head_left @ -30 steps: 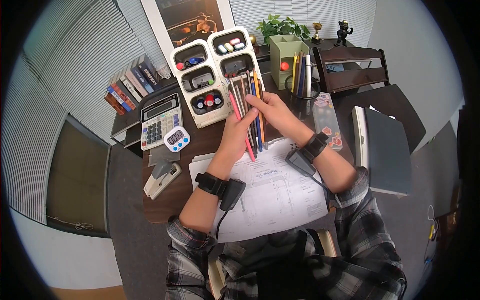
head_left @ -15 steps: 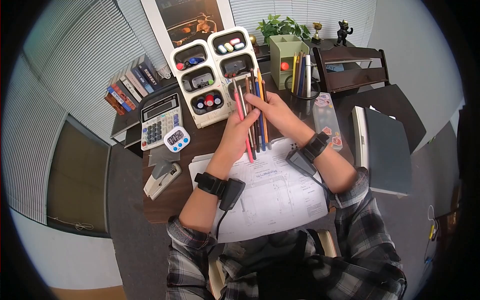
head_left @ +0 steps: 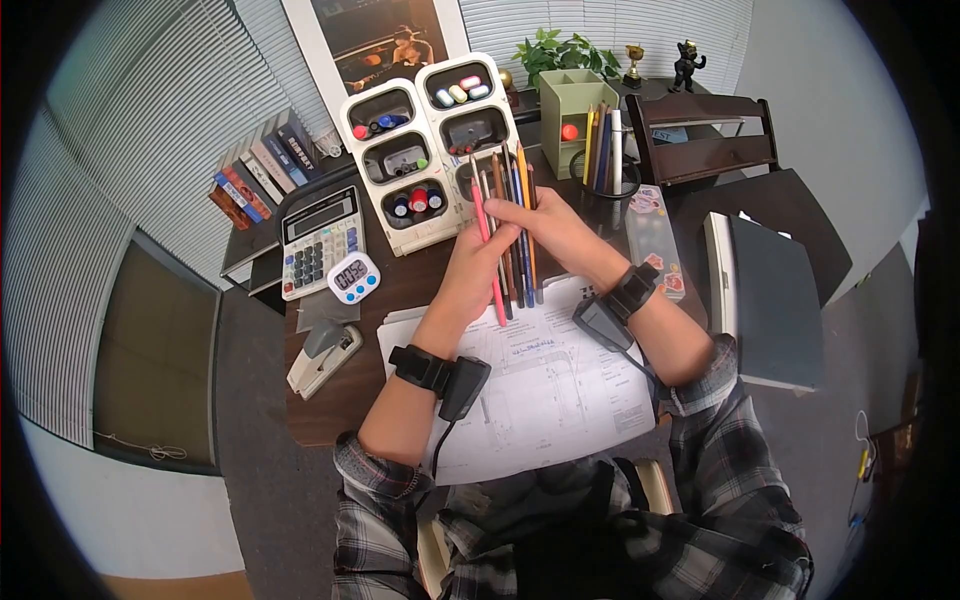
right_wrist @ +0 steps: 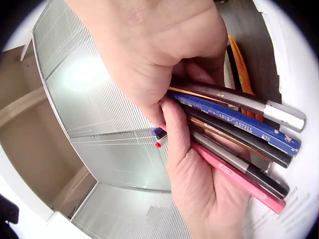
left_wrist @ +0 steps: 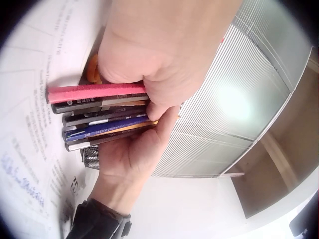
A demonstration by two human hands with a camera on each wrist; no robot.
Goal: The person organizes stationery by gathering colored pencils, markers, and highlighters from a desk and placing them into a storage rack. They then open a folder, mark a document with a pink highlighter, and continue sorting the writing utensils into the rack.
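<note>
Several pencils are bunched between the two hands, in the middle of the head view, over the front of the desk. My left hand (head_left: pixel 472 265) grips the bundle from the left, its thumb across the pencils. From the other side my right hand (head_left: pixel 560 228) holds the same bundle, thumb laid over the front. A pink pencil (head_left: pixel 498 295) lies at the left edge of the bunch. Beside it are dark ones and a blue pencil (right_wrist: pixel 239 119) with printed lettering; a pencil with a silver end cap (right_wrist: pixel 284 116) is at the right edge. Most fingers are hidden behind the bundle.
Printed papers (head_left: pixel 540 400) lie below the hands. Behind them leans a white organizer (head_left: pixel 430 237) with several compartments. A green pen holder (head_left: pixel 558 110) and a sticker-covered case (head_left: pixel 655 235) stand right; a calculator (head_left: pixel 322 252), white timer (head_left: pixel 354 278) and stapler (head_left: pixel 325 362) are left.
The bundle has turned slightly more upright, its top ends shifting a little to the right. My right thumb has slid left and down across the pencils. Both forearms stay nearly still.
</note>
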